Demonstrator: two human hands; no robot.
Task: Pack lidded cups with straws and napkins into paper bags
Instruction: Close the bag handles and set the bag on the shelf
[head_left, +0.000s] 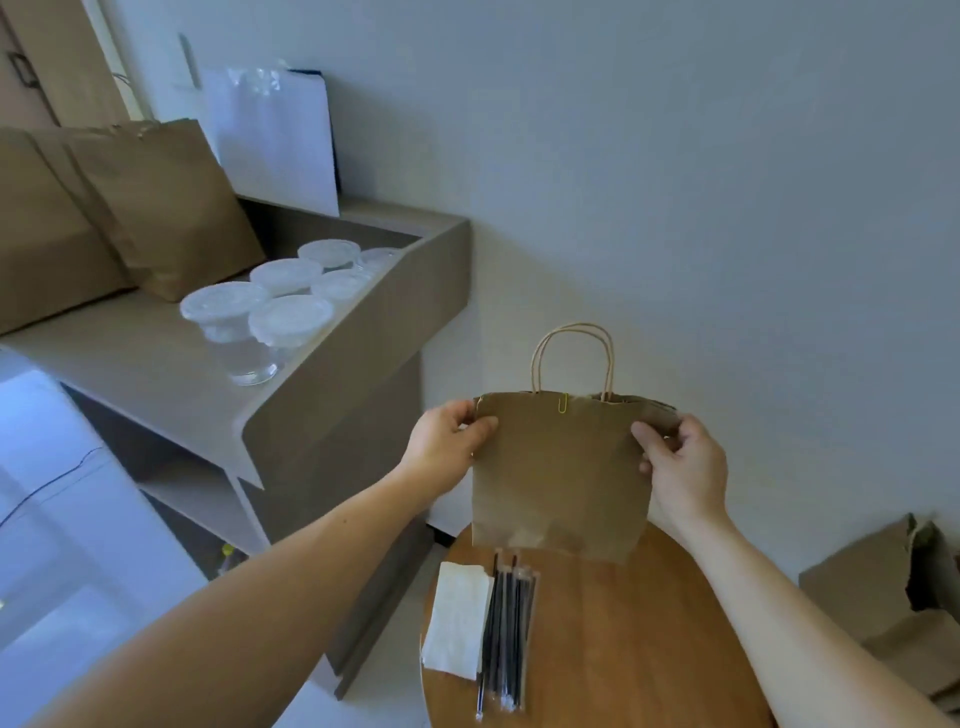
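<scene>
Your fingers (479, 427) are curled round the top corners of the paper bag (558, 467). The left hand (447, 441) pinches the left edge with the thumb in front. The right hand (680, 462) does the same on the right, where the mouth looks slightly parted. So both hands are closed on the bag and hold nothing else.

You're holding the bag upright over the far edge of the round table (649, 649). I can't tell if its bottom touches the wood or hangs just above it. It looks flat and empty, so I'd guess it weighs next to nothing. It's thin kraft paper, so it will crease or tear at the rim if you yank it. Spread the mouth gently from those top corners, and don't count on it standing up until the base is popped out. There's a yellow paper clip (563, 402) on the rim near the twisted handles (571, 353), so watch that it doesn't snag.

The napkins (457, 623) and wrapped straws (506, 629) lie side by side on the table just below the bag. Both look light and easy to pick up.

The lidded cups (260, 317) are on the shelf (156, 364) to your left, well apart from the bag. They're clear plastic, probably slick and squashy, so take one round the body, not by the lid. Once it's loaded, I'd carry the bag from underneath rather than by the handles.
</scene>
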